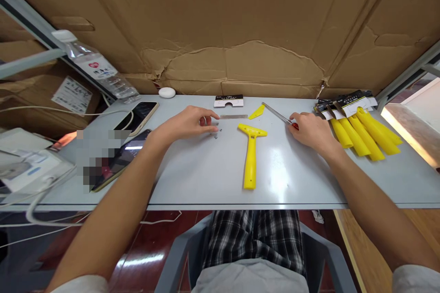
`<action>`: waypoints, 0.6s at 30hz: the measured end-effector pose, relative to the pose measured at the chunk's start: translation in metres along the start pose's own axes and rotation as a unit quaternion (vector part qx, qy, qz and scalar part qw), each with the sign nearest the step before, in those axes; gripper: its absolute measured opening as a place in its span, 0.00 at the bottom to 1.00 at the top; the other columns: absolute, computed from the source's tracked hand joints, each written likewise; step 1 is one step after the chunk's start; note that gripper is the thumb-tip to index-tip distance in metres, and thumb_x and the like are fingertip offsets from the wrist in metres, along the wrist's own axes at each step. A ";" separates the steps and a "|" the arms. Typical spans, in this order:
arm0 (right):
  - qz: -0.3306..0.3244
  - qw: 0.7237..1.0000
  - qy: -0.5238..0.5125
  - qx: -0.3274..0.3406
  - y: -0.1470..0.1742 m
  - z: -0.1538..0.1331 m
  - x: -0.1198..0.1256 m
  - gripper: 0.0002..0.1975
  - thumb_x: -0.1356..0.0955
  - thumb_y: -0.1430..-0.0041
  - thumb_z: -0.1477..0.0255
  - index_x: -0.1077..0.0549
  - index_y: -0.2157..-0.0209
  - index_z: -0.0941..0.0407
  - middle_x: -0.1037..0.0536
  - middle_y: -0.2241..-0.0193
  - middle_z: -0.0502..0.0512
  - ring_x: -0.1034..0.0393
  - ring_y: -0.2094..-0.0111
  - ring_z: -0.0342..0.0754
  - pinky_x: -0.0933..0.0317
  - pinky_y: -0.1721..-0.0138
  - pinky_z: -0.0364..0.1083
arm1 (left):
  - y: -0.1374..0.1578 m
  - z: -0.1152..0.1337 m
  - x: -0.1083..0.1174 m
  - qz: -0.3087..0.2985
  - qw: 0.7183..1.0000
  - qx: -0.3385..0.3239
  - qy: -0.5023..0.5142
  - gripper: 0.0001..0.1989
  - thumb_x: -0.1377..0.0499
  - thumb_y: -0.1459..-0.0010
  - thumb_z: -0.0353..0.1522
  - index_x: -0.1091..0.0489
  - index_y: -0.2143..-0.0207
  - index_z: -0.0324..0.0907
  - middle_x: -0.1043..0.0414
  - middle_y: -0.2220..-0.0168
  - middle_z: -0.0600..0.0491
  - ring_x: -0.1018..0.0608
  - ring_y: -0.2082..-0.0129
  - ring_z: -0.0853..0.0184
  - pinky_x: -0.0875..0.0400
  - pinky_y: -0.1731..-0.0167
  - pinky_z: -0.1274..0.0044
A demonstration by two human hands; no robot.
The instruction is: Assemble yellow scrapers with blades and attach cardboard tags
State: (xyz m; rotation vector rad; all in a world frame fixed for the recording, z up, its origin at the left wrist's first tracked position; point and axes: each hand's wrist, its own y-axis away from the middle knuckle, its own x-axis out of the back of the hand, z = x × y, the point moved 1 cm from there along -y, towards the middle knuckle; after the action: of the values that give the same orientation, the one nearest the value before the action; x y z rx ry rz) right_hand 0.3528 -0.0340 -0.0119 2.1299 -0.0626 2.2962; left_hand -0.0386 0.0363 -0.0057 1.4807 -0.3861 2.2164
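Note:
My left hand hovers or rests at the left end of a flat metal blade, its fingers apart and holding nothing I can see. Small screws lie beside its fingertips. My right hand is closed round a screwdriver, whose red handle shows only a little. The shaft points left to a small yellow plate; I cannot tell if its tip touches it. Between my hands, a yellow scraper handle lies with its wide head away from me. A black-and-white blade pack stands behind the blade.
Several yellow scrapers with black cards are piled at the right. Two phones, white cables and a white box occupy the left. A plastic bottle leans there. A white oval object sits near the cardboard wall.

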 end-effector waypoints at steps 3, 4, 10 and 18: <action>-0.005 1.000 0.008 -0.019 -0.002 0.007 0.000 0.23 0.38 0.25 0.60 0.24 0.36 0.51 0.17 0.45 0.67 0.21 0.49 0.66 0.34 0.56 0.55 | 0.002 0.007 -0.002 -0.064 0.998 -0.016 0.016 0.29 0.31 0.44 0.52 0.16 0.45 0.47 0.17 0.62 0.50 0.18 0.62 0.60 0.27 0.61 0.72; -0.005 1.000 0.010 -0.024 -0.003 0.009 -0.001 0.24 0.38 0.25 0.59 0.24 0.36 0.51 0.17 0.46 0.67 0.21 0.49 0.66 0.34 0.56 0.55 | 0.002 0.009 -0.004 -0.076 0.997 -0.020 0.018 0.28 0.31 0.43 0.50 0.16 0.45 0.47 0.17 0.62 0.50 0.18 0.63 0.60 0.27 0.62 0.72; 0.077 0.997 -0.018 0.013 -0.006 0.002 0.003 0.26 0.36 0.25 0.57 0.23 0.36 0.55 0.19 0.45 0.69 0.25 0.44 0.68 0.33 0.51 0.58 | -0.005 0.008 -0.019 -0.040 0.997 -0.064 0.027 0.20 0.35 0.37 0.43 0.16 0.48 0.45 0.18 0.65 0.51 0.20 0.67 0.63 0.30 0.65 0.73; 0.025 0.961 -0.141 0.235 -0.065 -0.075 0.000 0.24 0.30 0.27 0.62 0.22 0.35 0.55 0.21 0.48 0.66 0.25 0.51 0.58 0.36 0.48 0.53 | -0.012 0.003 -0.023 0.034 0.994 -0.095 0.032 0.19 0.35 0.37 0.44 0.16 0.51 0.43 0.17 0.64 0.49 0.20 0.66 0.62 0.29 0.62 0.72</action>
State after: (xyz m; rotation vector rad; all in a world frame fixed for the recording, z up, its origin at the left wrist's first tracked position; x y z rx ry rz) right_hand 0.2801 0.0337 -0.0164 2.6905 0.4819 2.1802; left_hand -0.0228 0.0400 -0.0260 1.3116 -0.6165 2.2041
